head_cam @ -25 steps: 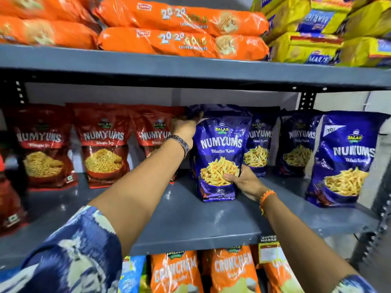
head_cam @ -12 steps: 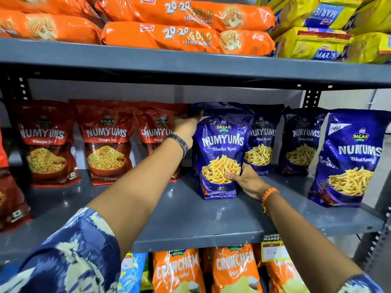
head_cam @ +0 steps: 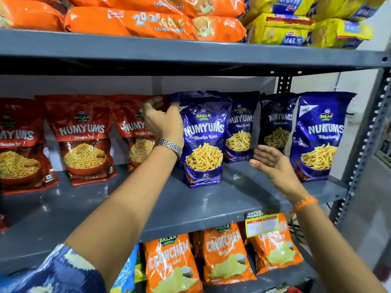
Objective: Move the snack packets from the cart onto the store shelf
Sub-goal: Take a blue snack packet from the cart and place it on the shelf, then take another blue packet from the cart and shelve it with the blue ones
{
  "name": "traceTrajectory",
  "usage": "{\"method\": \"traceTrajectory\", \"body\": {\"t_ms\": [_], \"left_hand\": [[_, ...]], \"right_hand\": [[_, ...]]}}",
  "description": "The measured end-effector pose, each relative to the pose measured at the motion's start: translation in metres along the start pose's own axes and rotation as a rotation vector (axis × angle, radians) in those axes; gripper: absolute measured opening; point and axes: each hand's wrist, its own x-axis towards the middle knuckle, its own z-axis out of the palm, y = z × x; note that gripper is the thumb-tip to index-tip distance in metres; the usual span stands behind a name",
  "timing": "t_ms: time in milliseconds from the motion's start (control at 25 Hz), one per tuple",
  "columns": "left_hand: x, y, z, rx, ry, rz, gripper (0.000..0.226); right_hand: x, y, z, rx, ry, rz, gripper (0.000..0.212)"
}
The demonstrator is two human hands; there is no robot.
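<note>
A blue Numyums packet point(head_cam: 203, 140) stands upright on the grey middle shelf point(head_cam: 165, 199), in front of three more blue packets point(head_cam: 319, 136) to its right. My left hand point(head_cam: 163, 119) hovers beside its top left corner, fingers spread, holding nothing. My right hand point(head_cam: 273, 163) is open, palm up, just right of the packet's lower edge and clear of it. Red Numyums packets point(head_cam: 81, 138) line the left half of the same shelf. The cart is out of view.
Orange cookie packs point(head_cam: 148, 24) and yellow Marie packs point(head_cam: 296, 28) fill the top shelf. Orange Crunchem bags point(head_cam: 224, 252) stand on the shelf below. A perforated metal upright point(head_cam: 368, 149) borders the rack on the right.
Both hands have let go of the front blue packet, which now stands on its own. The left hand lifted off its top; the right hand drew back to the right.
</note>
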Motion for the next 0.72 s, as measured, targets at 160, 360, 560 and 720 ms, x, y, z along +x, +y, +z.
{"method": "traceTrajectory", "body": {"t_ms": [160, 360, 560, 720], "left_hand": [[-0.062, -0.014, 0.012, -0.120, -0.179, 0.086, 0.037], [-0.187, -0.054, 0.023, -0.184, -0.458, 0.074, 0.035], [-0.349, -0.134, -0.010, -0.048, -0.883, 0.002, 0.036], [-0.440, -0.218, -0.044, 0.151, -1.130, -0.213, 0.032]], "right_hand": [[-0.102, 0.007, -0.061, -0.014, 0.309, -0.093, 0.041], [-0.261, 0.048, -0.130, 0.039, 0.801, 0.054, 0.034], [-0.404, 0.116, -0.181, -0.112, 1.103, 0.435, 0.030], [-0.479, 0.177, -0.190, -0.325, 1.107, 0.734, 0.028]]}}
